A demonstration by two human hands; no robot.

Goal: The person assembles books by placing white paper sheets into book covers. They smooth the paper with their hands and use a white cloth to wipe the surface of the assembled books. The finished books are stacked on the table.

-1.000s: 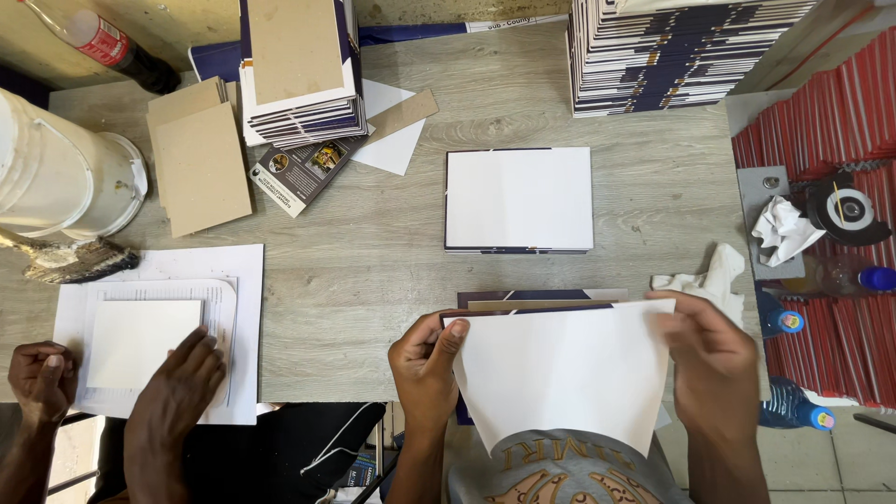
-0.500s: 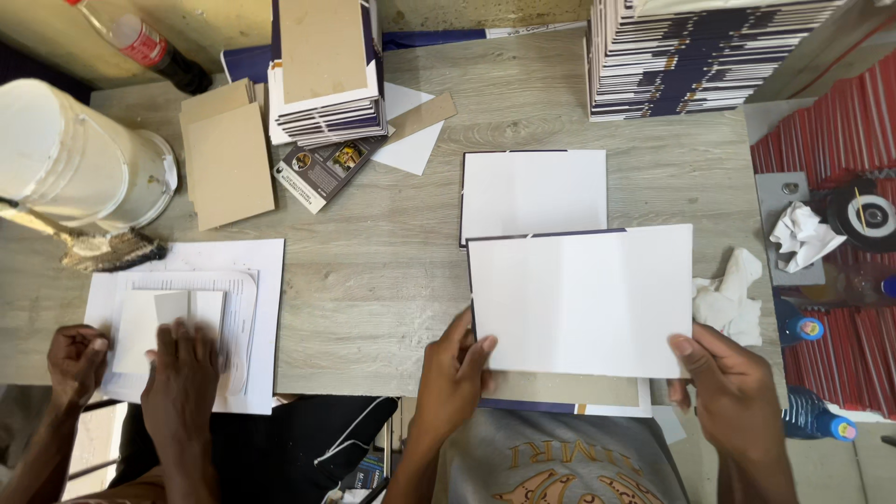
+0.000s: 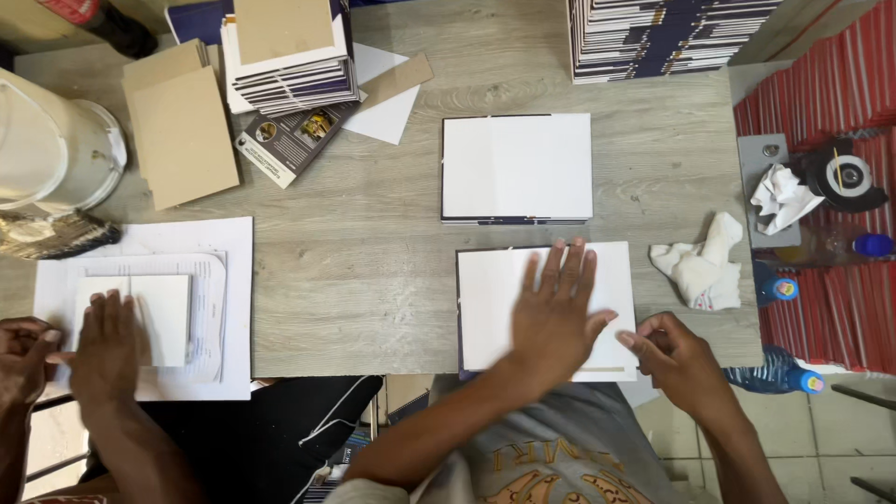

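The white sheet (image 3: 546,308), lifted a moment ago, now lies flat on the table (image 3: 373,280) below the book (image 3: 517,168), with the left hand (image 3: 553,313) open flat on it and the right hand (image 3: 677,359) pinching its corner.

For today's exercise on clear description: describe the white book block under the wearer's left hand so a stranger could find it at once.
Start at the grey wooden table and go to its near edge, right of centre. There lies a white book block with the left hand flat on it and the right hand at its near right corner. Unlike the similar white block just beyond it, this one has hands on it.
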